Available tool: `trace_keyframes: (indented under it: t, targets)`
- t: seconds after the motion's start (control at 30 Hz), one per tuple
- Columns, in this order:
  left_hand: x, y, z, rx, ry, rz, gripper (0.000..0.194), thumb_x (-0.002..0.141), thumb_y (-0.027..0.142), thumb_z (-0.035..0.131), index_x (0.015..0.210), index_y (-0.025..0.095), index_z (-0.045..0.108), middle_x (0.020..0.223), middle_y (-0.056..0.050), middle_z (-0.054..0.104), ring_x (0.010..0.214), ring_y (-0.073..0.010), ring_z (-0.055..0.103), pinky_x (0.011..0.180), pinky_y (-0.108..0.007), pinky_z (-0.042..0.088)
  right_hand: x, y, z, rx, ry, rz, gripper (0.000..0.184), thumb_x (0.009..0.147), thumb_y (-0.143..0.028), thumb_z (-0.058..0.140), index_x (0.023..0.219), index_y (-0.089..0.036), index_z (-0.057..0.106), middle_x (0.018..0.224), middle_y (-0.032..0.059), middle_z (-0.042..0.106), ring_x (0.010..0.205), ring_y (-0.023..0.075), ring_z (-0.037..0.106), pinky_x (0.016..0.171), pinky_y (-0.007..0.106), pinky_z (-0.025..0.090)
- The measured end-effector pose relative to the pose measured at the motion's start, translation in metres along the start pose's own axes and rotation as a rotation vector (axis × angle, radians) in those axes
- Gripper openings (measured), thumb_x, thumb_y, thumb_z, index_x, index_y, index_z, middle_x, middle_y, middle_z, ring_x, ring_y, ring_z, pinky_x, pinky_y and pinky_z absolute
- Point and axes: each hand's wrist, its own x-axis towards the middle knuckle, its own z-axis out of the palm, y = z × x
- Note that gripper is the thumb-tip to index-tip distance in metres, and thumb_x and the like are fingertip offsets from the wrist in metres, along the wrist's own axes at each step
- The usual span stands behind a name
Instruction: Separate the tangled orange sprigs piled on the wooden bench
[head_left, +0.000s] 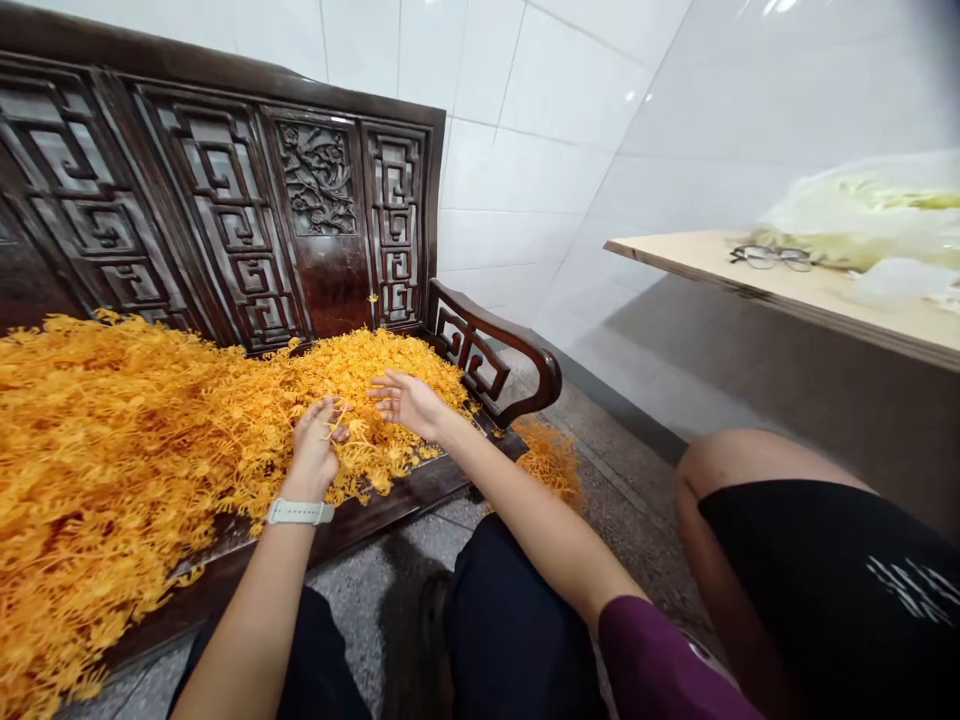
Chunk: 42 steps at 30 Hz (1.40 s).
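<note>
My left hand (315, 445), with a pale band on its wrist, is closed on a thin yellow-orange plastic piece (337, 418) with spidery prongs. Just to its right, my right hand (409, 403) has its fingers stretched out and apart, with nothing visible in them. Both hands are over a heap of similar yellow-orange plastic pieces (165, 400) spread along the seat of a dark carved wooden bench (330, 285). One small piece (373, 298) shows against the bench back, above the heap; I cannot tell whether it is in the air.
The bench's armrest (536, 375) curves out at the right end. Orange stringy pieces (551, 460) lie on the floor below it. A wooden shelf (675, 250) at right bears glasses (772, 258) and a plastic bag (870, 215). Another person's bent leg (765, 460) is close on the right.
</note>
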Motion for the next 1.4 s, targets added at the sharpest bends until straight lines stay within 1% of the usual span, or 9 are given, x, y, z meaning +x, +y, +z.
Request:
trace_keyframes:
  t: [0.2, 0.33, 0.57, 0.73, 0.93, 1.1, 1.23, 1.33, 1.4]
  targets:
    - [-0.004, -0.005, 0.014, -0.055, -0.050, 0.000, 0.020, 0.100, 0.031, 0.066, 0.100, 0.012, 0.068, 0.082, -0.008, 0.072, 0.053, -0.0092, 0.055, 0.050, -0.019, 0.042, -0.015, 0.015, -0.005, -0.649, -0.169, -0.259, 0.039, 0.086, -0.054, 0.076, 0.093, -0.017, 0.070, 0.092, 0.0038, 0.067, 0.080, 0.0147, 0.057, 0.071, 0.027, 0.046]
    - [-0.001, -0.002, 0.017, -0.146, -0.106, 0.009, 0.029, 0.110, 0.036, 0.047, 0.106, 0.013, 0.065, 0.094, -0.013, 0.075, 0.057, -0.0111, 0.059, 0.056, -0.022, 0.047, -0.017, 0.016, -0.012, -0.809, -0.323, -0.346, 0.039, 0.078, -0.052, 0.085, 0.083, -0.016, 0.070, 0.078, -0.0008, 0.061, 0.071, 0.0130, 0.050, 0.068, 0.028, 0.041]
    - [-0.001, 0.006, 0.013, -0.031, -0.054, -0.010, 0.041, 0.108, 0.055, 0.045, 0.110, 0.018, 0.062, 0.086, -0.009, 0.073, 0.047, -0.0109, 0.052, 0.046, -0.022, 0.041, -0.007, 0.020, -0.020, -0.419, -0.058, -0.320, 0.043, 0.074, -0.056, 0.087, 0.086, -0.019, 0.068, 0.070, -0.0013, 0.062, 0.061, 0.0110, 0.051, 0.059, 0.027, 0.041]
    - [-0.010, 0.010, 0.017, -0.057, -0.135, -0.135, 0.043, 0.107, 0.058, 0.044, 0.109, 0.018, 0.060, 0.076, -0.006, 0.066, 0.041, -0.0081, 0.043, 0.039, -0.017, 0.031, -0.004, 0.017, -0.017, -0.346, 0.107, -0.358, 0.051, 0.072, -0.063, 0.085, 0.079, -0.020, 0.060, 0.065, -0.0023, 0.058, 0.057, 0.0112, 0.055, 0.050, 0.024, 0.036]
    - [-0.017, 0.015, 0.019, -0.134, -0.283, -0.253, 0.031, 0.110, 0.042, 0.047, 0.105, 0.016, 0.063, 0.059, 0.002, 0.050, 0.039, -0.0066, 0.035, 0.038, -0.014, 0.022, 0.002, 0.021, -0.017, -0.330, 0.252, -0.371, 0.044, 0.088, -0.050, 0.074, 0.068, -0.022, 0.047, 0.056, -0.0055, 0.047, 0.050, 0.0108, 0.052, 0.047, 0.023, 0.035]
    - [-0.032, 0.010, 0.028, -0.090, -0.316, -0.154, 0.024, 0.110, 0.025, 0.048, 0.100, 0.013, 0.066, 0.047, 0.008, 0.033, 0.037, -0.0063, 0.022, 0.038, -0.016, 0.019, 0.022, 0.018, -0.027, -0.290, 0.405, -0.313, 0.039, 0.096, -0.038, 0.065, 0.066, -0.022, 0.044, 0.054, -0.0053, 0.047, 0.047, 0.0099, 0.045, 0.048, 0.024, 0.034]
    - [-0.042, 0.022, 0.021, -0.114, -0.299, -0.091, 0.030, 0.111, 0.020, 0.040, 0.100, 0.014, 0.067, 0.043, 0.008, 0.031, 0.036, -0.0079, 0.019, 0.038, -0.018, 0.019, 0.028, -0.005, -0.057, -0.203, 0.638, -0.346, 0.043, 0.100, -0.041, 0.058, 0.070, -0.024, 0.033, 0.052, -0.0090, 0.036, 0.046, 0.0088, 0.031, 0.046, 0.022, 0.026]
    - [-0.034, 0.040, 0.000, -0.181, -0.287, -0.095, 0.036, 0.112, 0.019, 0.034, 0.098, 0.014, 0.067, 0.042, 0.008, 0.030, 0.035, -0.0082, 0.021, 0.038, -0.019, 0.018, 0.013, -0.024, -0.071, -0.188, 0.609, -0.366, 0.038, 0.101, -0.040, 0.054, 0.071, -0.024, 0.037, 0.055, -0.0084, 0.036, 0.047, 0.0093, 0.032, 0.048, 0.022, 0.028]
    - [-0.022, 0.050, -0.015, -0.236, -0.270, -0.103, 0.038, 0.112, 0.019, 0.032, 0.097, 0.013, 0.066, 0.041, 0.008, 0.029, 0.035, -0.0082, 0.023, 0.037, -0.019, 0.018, -0.009, -0.035, -0.065, -0.221, 0.386, -0.346, 0.035, 0.102, -0.040, 0.049, 0.073, -0.022, 0.048, 0.059, -0.0052, 0.044, 0.051, 0.0102, 0.039, 0.051, 0.023, 0.035]
